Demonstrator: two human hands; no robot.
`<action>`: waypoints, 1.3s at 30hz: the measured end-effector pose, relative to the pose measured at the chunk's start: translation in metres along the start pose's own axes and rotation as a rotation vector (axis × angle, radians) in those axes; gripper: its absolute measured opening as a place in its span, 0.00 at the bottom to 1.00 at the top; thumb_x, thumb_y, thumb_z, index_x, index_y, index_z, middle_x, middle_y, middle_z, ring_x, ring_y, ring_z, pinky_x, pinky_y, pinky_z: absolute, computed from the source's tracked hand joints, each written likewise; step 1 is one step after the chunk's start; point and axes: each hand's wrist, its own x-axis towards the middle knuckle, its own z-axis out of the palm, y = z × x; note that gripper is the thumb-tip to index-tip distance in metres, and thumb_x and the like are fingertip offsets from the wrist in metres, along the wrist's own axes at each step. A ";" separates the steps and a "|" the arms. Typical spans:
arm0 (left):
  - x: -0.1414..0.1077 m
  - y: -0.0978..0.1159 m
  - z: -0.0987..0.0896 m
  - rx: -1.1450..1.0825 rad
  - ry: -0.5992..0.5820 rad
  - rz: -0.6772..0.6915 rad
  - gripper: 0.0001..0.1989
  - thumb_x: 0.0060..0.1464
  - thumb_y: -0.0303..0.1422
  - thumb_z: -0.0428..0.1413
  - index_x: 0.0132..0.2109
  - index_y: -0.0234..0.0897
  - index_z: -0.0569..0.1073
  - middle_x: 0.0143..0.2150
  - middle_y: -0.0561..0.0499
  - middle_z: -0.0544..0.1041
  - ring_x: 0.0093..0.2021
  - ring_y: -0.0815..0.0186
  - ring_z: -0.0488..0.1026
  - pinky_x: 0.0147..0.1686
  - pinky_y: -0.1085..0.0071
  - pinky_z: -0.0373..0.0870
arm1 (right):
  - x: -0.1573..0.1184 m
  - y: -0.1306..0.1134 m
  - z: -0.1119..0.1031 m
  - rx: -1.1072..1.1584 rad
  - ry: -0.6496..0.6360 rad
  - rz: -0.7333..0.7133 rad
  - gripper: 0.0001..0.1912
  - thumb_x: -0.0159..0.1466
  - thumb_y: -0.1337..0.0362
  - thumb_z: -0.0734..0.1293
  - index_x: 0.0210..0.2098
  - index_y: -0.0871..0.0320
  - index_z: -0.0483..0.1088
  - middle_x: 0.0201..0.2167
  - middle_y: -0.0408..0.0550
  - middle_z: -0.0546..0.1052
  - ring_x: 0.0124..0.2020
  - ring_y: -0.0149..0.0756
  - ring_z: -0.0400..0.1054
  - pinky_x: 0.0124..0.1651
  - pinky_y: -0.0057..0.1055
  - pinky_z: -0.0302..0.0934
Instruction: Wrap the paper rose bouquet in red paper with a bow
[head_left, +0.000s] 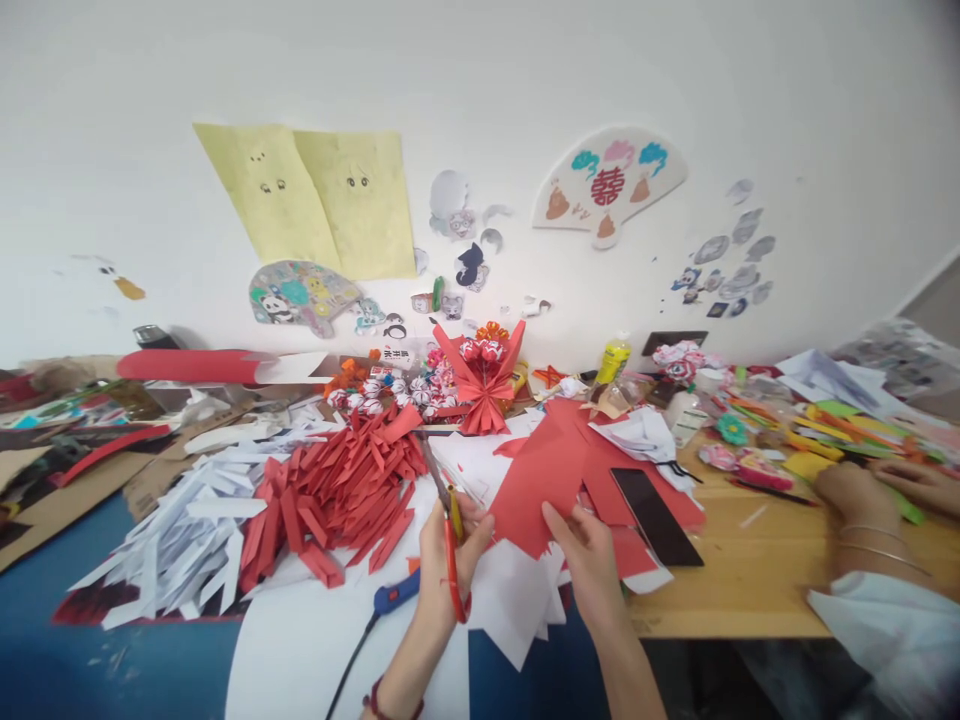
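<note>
My left hand (450,555) is closed around scissors (452,560) with orange-red handles and yellow inside the grip. Their blades point up and away, over the white paper. The left thumb is close to the left edge of a sheet of red paper (536,490); whether it touches is unclear. My right hand (585,550) pinches the lower edge of that sheet between thumb and fingers. Beneath the hands lie white paper sheets (517,600). Left of the scissors is a pile of folded red paper pieces (337,490), beside folded white paper strips (191,530).
A blue tool with a cord (396,594) lies near my left wrist. Behind the red sheet stands a folded red paper ornament (486,385). A black phone-like slab (656,515) rests at the right. Another person's hands (859,495) are among coloured scraps on the wooden table (735,590).
</note>
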 end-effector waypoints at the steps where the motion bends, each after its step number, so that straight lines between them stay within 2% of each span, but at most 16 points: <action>1: 0.001 -0.002 0.001 0.007 -0.014 -0.015 0.19 0.48 0.42 0.66 0.36 0.38 0.65 0.25 0.57 0.67 0.24 0.70 0.66 0.26 0.74 0.64 | 0.000 0.002 -0.001 -0.019 0.016 -0.019 0.17 0.54 0.52 0.76 0.33 0.59 0.77 0.33 0.49 0.82 0.36 0.41 0.75 0.41 0.33 0.70; 3: 0.000 -0.009 0.006 0.041 -0.026 -0.020 0.18 0.47 0.41 0.66 0.37 0.38 0.66 0.27 0.55 0.70 0.26 0.68 0.69 0.28 0.73 0.67 | -0.002 0.007 -0.002 -0.052 0.032 -0.019 0.19 0.53 0.52 0.77 0.37 0.60 0.78 0.36 0.52 0.83 0.37 0.43 0.77 0.40 0.35 0.71; 6: -0.005 -0.018 0.012 0.169 -0.036 -0.008 0.16 0.47 0.40 0.65 0.37 0.38 0.69 0.29 0.53 0.73 0.28 0.65 0.72 0.30 0.72 0.68 | -0.005 0.017 -0.010 -0.063 0.033 0.052 0.20 0.52 0.51 0.77 0.33 0.63 0.78 0.26 0.52 0.81 0.26 0.43 0.76 0.32 0.36 0.71; 8: -0.010 -0.019 0.012 0.242 -0.054 0.003 0.15 0.49 0.41 0.64 0.36 0.38 0.70 0.28 0.53 0.73 0.28 0.64 0.72 0.29 0.72 0.67 | -0.008 0.020 -0.019 -0.062 0.090 0.066 0.20 0.52 0.51 0.77 0.31 0.63 0.78 0.24 0.51 0.81 0.23 0.43 0.74 0.29 0.36 0.70; 12: -0.021 -0.008 0.000 0.337 -0.137 0.117 0.12 0.51 0.41 0.63 0.37 0.39 0.72 0.30 0.51 0.73 0.30 0.62 0.71 0.31 0.70 0.68 | -0.012 0.013 -0.040 -0.024 0.293 -0.030 0.22 0.49 0.54 0.79 0.38 0.62 0.79 0.37 0.54 0.83 0.35 0.45 0.78 0.39 0.37 0.73; 16: -0.022 0.011 -0.017 0.444 -0.294 0.302 0.16 0.46 0.36 0.65 0.43 0.41 0.74 0.39 0.45 0.76 0.39 0.56 0.73 0.38 0.66 0.71 | -0.012 -0.006 -0.054 0.033 0.288 -0.023 0.25 0.50 0.55 0.79 0.43 0.61 0.79 0.42 0.54 0.83 0.42 0.46 0.77 0.45 0.39 0.73; 18: -0.016 0.018 -0.022 0.512 -0.413 0.230 0.12 0.48 0.36 0.63 0.40 0.41 0.73 0.34 0.48 0.75 0.33 0.59 0.71 0.33 0.69 0.68 | -0.008 -0.018 -0.058 0.008 0.260 -0.025 0.23 0.52 0.54 0.78 0.43 0.60 0.79 0.43 0.53 0.83 0.42 0.45 0.77 0.45 0.37 0.73; 20: -0.010 0.024 -0.025 0.554 -0.549 0.059 0.09 0.54 0.39 0.59 0.37 0.40 0.70 0.26 0.54 0.69 0.24 0.66 0.65 0.25 0.73 0.61 | -0.002 -0.031 -0.060 -0.023 0.215 -0.052 0.21 0.53 0.54 0.78 0.43 0.59 0.79 0.43 0.52 0.83 0.42 0.44 0.77 0.46 0.36 0.73; 22: -0.006 0.028 -0.027 0.552 -0.684 -0.093 0.11 0.59 0.43 0.53 0.37 0.39 0.68 0.21 0.58 0.64 0.18 0.70 0.58 0.21 0.74 0.54 | 0.005 -0.041 -0.060 -0.032 0.176 -0.091 0.20 0.54 0.55 0.78 0.42 0.59 0.79 0.43 0.51 0.83 0.44 0.43 0.77 0.47 0.36 0.73; 24: -0.002 0.033 -0.028 0.563 -0.758 -0.143 0.14 0.60 0.45 0.51 0.37 0.39 0.68 0.21 0.59 0.62 0.18 0.71 0.56 0.21 0.74 0.52 | 0.011 -0.049 -0.058 0.002 0.139 -0.097 0.19 0.54 0.56 0.78 0.42 0.58 0.79 0.44 0.51 0.83 0.44 0.43 0.77 0.47 0.35 0.73; 31: 0.005 0.044 -0.024 0.779 -0.778 -0.092 0.15 0.58 0.46 0.52 0.33 0.38 0.65 0.24 0.57 0.63 0.25 0.69 0.56 0.26 0.73 0.51 | 0.015 -0.058 -0.047 0.165 -0.035 0.024 0.14 0.55 0.59 0.78 0.39 0.57 0.78 0.42 0.50 0.83 0.43 0.44 0.78 0.45 0.35 0.73; 39: 0.007 0.045 -0.026 0.877 -0.749 -0.096 0.18 0.53 0.46 0.57 0.29 0.39 0.61 0.23 0.60 0.58 0.25 0.70 0.51 0.25 0.73 0.48 | 0.012 -0.059 -0.043 0.225 -0.039 0.054 0.13 0.54 0.62 0.78 0.39 0.56 0.79 0.42 0.49 0.83 0.42 0.41 0.78 0.43 0.32 0.73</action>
